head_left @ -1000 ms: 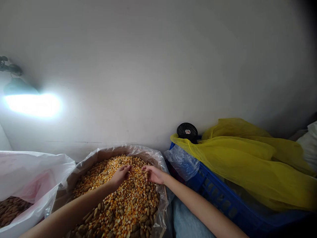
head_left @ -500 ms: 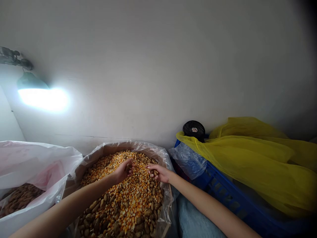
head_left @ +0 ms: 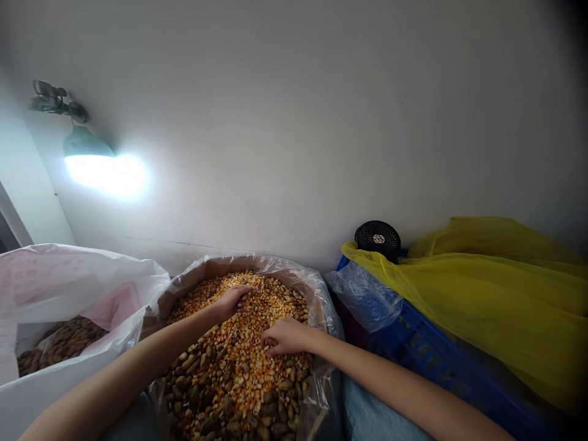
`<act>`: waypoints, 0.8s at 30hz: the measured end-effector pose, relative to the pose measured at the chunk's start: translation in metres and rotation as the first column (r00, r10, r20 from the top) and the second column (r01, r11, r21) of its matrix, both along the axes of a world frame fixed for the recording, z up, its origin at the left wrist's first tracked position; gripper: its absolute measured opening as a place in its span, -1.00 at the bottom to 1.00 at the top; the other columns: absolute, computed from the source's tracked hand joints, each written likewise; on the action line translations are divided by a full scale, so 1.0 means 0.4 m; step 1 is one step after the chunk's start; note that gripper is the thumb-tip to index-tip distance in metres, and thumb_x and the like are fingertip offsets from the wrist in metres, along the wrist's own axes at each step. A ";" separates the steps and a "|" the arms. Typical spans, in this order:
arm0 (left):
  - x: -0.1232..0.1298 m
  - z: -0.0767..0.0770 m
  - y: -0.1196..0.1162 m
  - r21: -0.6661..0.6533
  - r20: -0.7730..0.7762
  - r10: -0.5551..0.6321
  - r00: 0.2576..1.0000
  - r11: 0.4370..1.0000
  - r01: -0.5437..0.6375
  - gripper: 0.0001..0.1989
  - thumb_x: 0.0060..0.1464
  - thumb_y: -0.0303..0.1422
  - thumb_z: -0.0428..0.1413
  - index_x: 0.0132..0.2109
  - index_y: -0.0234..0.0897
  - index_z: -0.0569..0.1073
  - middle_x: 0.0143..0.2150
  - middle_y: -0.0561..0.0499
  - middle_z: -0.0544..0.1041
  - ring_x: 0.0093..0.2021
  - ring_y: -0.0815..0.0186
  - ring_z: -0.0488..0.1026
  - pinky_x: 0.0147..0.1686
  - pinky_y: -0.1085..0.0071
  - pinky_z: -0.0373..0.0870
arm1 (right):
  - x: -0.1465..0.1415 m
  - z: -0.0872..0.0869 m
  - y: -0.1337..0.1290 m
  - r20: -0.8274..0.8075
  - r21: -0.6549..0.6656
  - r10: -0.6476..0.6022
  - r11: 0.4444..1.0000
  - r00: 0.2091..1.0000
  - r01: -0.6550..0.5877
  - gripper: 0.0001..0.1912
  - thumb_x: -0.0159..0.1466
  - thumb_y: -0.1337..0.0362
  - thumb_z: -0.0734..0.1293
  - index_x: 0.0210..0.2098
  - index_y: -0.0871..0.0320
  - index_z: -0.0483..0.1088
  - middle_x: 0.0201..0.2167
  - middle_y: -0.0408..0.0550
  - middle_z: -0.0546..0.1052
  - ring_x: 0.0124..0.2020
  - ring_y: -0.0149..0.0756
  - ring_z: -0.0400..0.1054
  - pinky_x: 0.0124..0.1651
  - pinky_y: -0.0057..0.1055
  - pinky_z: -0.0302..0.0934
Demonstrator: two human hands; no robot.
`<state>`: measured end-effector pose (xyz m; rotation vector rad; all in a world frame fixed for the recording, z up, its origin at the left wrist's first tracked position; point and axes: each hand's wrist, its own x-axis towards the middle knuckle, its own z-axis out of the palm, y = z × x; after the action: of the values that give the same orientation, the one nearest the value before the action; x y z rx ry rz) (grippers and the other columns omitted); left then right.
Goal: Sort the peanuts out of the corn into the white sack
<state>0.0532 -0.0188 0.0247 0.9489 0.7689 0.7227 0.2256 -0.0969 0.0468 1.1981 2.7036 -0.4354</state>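
A sack (head_left: 327, 293) lined with clear plastic holds yellow-orange corn kernels (head_left: 250, 367) and unshelled peanuts (head_left: 195, 364). Over the far middle of the heap is my left hand (head_left: 232, 302), its fingers curled in and the index finger reaching forward; what they hold, if anything, is hidden. My right hand (head_left: 289, 335) is palm-down just above the kernels, right of centre, fingers bent inward and closed. Whatever lies inside its grip is too small to name. Peanuts are thickest along the near and right parts of the heap.
To the left stands a white plastic bag (head_left: 82, 263) with more brown peanuts (head_left: 68, 343) inside. On the right, a blue crate (head_left: 413, 343) carries yellow netting (head_left: 487, 294) and a small black fan (head_left: 377, 239). A lit lamp (head_left: 89, 144) hangs by the wall.
My right hand has turned from palm-up with peanuts in its fingers to palm-down, moving lower and nearer. The left hand has shifted little. The whole view has swung slightly left.
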 end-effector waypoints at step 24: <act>-0.016 0.024 0.018 0.195 -0.076 0.270 0.960 0.948 -0.251 -0.72 -0.18 -0.20 0.08 -0.36 -0.33 0.34 -0.68 0.22 0.03 -0.74 0.59 -0.09 -0.71 0.54 -0.22 | 0.011 -0.009 -0.004 0.124 0.107 0.189 0.973 0.974 -0.203 -0.76 0.13 0.17 0.18 -0.27 0.03 0.40 -0.40 -0.12 0.50 -0.37 -0.31 0.35 -0.41 -0.49 0.06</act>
<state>0.0470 -0.0115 0.0343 1.0681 0.9409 0.9953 0.2300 -0.0983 0.0433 0.9365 2.7466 -0.1757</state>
